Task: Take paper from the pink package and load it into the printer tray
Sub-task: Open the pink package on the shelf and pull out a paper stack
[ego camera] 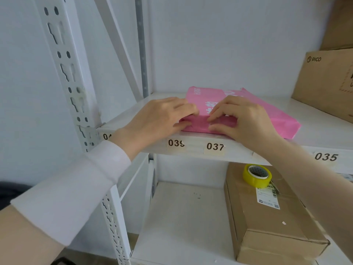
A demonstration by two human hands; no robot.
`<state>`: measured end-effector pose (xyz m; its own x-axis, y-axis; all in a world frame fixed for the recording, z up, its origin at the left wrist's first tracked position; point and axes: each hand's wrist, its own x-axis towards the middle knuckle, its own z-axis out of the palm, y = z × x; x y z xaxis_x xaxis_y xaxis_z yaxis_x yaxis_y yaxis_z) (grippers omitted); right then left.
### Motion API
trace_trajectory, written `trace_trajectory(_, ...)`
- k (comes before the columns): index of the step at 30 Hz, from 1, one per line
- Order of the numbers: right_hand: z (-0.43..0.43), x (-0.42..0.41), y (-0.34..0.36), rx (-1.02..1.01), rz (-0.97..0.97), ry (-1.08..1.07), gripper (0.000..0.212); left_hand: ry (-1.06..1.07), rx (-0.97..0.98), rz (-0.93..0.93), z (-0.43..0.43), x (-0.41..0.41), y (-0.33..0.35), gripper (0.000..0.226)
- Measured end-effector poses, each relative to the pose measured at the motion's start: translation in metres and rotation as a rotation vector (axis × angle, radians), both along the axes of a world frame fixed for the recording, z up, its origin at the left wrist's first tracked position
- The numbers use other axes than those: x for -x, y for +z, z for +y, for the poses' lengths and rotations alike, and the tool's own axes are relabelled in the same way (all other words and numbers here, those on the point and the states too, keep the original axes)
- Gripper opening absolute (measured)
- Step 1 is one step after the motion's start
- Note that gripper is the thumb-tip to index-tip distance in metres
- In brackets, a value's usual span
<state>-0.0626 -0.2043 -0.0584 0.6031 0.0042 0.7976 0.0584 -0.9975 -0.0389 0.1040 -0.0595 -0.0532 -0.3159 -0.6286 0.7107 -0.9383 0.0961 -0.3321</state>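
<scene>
The pink package (271, 113) lies flat on a white shelf (315, 129) at chest height, its near end facing me. My left hand (158, 119) grips the near left corner, fingers on top and thumb on the end face. At the middle of that same end, my right hand (242, 117) pinches the wrapper between fingertips and thumb. No printer or tray is in view.
The shelf edge carries number labels 039, 037 and 035. A PICO cardboard box (326, 83) stands at the right of the shelf. On the shelf below lies a brown carton (267, 222) with a yellow tape roll (257, 175) on top. A white slotted upright (76, 96) stands on the left.
</scene>
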Motion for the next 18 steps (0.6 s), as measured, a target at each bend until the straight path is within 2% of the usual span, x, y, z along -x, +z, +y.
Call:
trace_trajectory(2,-0.0001,-0.0003,-0.0005,0.039,0.017,-0.024,0.023,-0.011,-0.052,0.003,-0.0001,-0.0018,0.0013,0.022)
trace_trajectory(5,0.0014,0.0000,-0.0005,0.091,0.038,-0.076,0.023,-0.016,-0.102,0.125,-0.0005,-0.0005,0.0044,0.031)
trace_trajectory(10,0.0035,0.0009,0.0041,0.181,0.104,-0.110,0.025,-0.012,-0.045,-0.019,-0.0034,-0.0022,0.0044,0.016)
trace_trajectory(18,0.0065,0.0010,0.0048,0.164,0.109,-0.126,0.027,-0.003,0.115,-0.275,-0.0045,-0.0068,0.0012,0.007)
